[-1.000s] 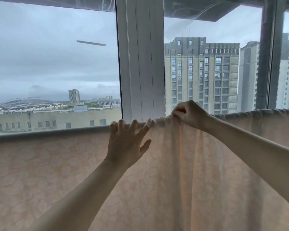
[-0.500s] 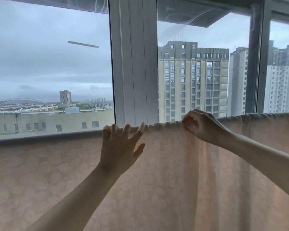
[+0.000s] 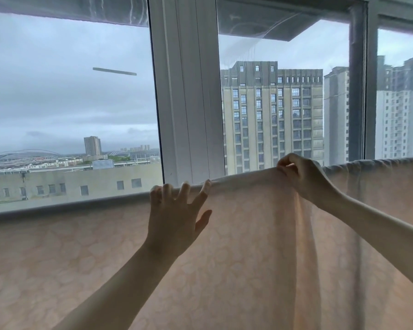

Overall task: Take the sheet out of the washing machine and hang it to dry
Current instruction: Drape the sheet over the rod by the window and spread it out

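From the head camera, the sheet (image 3: 260,246) hung draped over a horizontal line or rail that ran across the frame in front of the window (image 3: 69,103), its pale peach fabric with a faint blotchy pattern filling the whole lower half of the view. The support under the top fold was covered by cloth, so whether it was a rod or a cord could not be told.

The left hand (image 3: 177,222) was raised with its back to the camera, fingers straight and spread, the tips reaching the top fold of the sheet; its grip was released, holding nothing. The right hand (image 3: 301,177) sat further right along the same fold, its grip clenched on the sheet, thumb and curled fingers pinching a bunch of cloth at the top edge (long vertical folds dropped from just below that pinch). To the right of it the top edge looked gathered and wrinkled, while to the left the fabric lay flatter.

Behind the sheet stood a white window post (image 3: 188,91), and beyond the glass a tall apartment block (image 3: 272,115) under grey cloud.
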